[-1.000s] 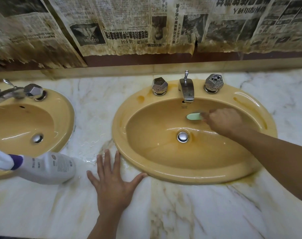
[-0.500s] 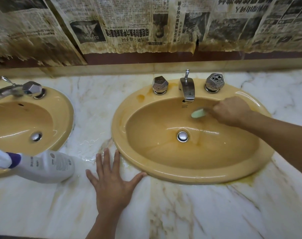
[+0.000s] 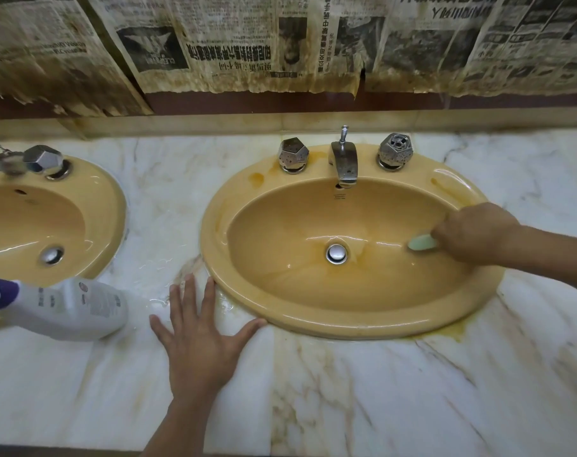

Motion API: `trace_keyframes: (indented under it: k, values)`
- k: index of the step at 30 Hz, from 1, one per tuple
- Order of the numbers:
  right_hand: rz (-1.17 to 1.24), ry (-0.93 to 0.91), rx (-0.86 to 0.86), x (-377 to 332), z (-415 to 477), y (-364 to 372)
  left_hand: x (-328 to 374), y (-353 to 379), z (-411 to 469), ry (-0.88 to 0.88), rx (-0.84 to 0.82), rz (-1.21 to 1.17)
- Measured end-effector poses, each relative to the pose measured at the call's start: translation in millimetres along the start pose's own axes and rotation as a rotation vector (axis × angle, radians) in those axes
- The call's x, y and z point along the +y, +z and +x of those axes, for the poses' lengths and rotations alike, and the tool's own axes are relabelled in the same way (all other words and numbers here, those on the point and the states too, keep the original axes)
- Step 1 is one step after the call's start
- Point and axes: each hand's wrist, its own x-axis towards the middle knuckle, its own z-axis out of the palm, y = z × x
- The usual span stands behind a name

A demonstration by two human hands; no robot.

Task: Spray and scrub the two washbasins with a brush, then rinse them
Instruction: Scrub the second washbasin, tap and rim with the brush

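Just beyond the right hand's (image 3: pixel 475 232) knuckles, the brush (image 3: pixel 420 243) is poking out, its pale green head pressing against the right wall of the right basin (image 3: pixel 346 324). The hand is curling round the handle, fingers closed over it so that only the head is showing. A second ago this hand was working the brush high on the back wall, right under the tap (image 3: pixel 344 159). It is now sitting lower and further to the person's right, about level with the drain (image 3: pixel 336 253), which is lying well to the hand's left. That is suggesting the scrub is sweeping round the bowl, with the back covered and the right side in progress. The near and left walls are probably still waiting.

The left hand (image 3: pixel 201 341) is lying flat on the counter (image 3: pixel 379 390), fingers spread, thumb tip at the basin's rim, and it is staying where it was, bracing. Just to that hand's left the bottle (image 3: pixel 72 308) is lying on its side, unmoved, nozzle pointing away towards the left basin (image 3: pixel 110 206). No water is running from the tap, so rinsing is not yet starting.
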Motion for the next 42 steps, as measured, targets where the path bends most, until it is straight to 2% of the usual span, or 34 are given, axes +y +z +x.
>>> trace_keyframes:
  k: [5, 7, 10, 12, 15, 19, 22, 24, 28, 30, 33, 37, 42]
  values:
    - [0.323, -0.019, -0.274, 0.8, -38.0, -3.1, 1.2, -1.1, -0.5, -0.002, -0.002, 0.004]
    - [0.358, 0.04, -0.267, 13.7, -32.6, -8.4, 1.2, -0.9, -0.5, 0.002, 0.001, 0.011]
    - [0.227, 0.155, -0.153, 27.7, -21.9, -17.1, 0.7, -0.3, -0.9, 0.004, 0.0, 0.008]
    - [0.221, 0.149, -0.166, 29.7, -18.4, -19.9, 0.3, 0.1, -0.6, 0.005, 0.007, 0.008]
    - [0.295, 0.113, -0.282, 35.5, -18.4, -27.3, 0.2, 0.9, 0.3, 0.002, 0.003, 0.015]
    - [0.316, 0.196, -0.167, 46.2, -8.2, -26.9, 0.5, 0.5, 0.0, -0.005, -0.01, 0.018]
    - [0.354, 0.025, -0.29, 27.3, -11.4, -21.2, 0.3, 1.1, 0.6, -0.009, -0.009, 0.016]
    - [0.503, -0.103, -0.367, 3.2, -16.6, -18.7, -0.1, 1.8, 0.9, -0.007, -0.011, 0.021]
    - [1.006, -0.16, -0.317, -53.2, -3.5, -16.2, 0.2, 2.1, 0.6, -0.003, -0.006, 0.019]
    - [1.118, -0.2, -0.274, -88.7, 10.9, -21.7, 1.0, 1.7, -0.2, -0.004, -0.009, 0.014]
    - [0.992, -0.223, -0.169, -116.3, 34.8, -19.9, 1.4, 1.0, 0.3, -0.007, -0.004, 0.011]
    - [0.772, -0.028, -0.04, -85.3, 60.5, 2.6, 2.3, 1.4, 1.3, -0.008, -0.013, 0.02]
    - [0.854, -0.084, -0.041, -92.1, 62.9, 18.6, 0.8, 1.6, 1.6, -0.006, -0.018, 0.026]
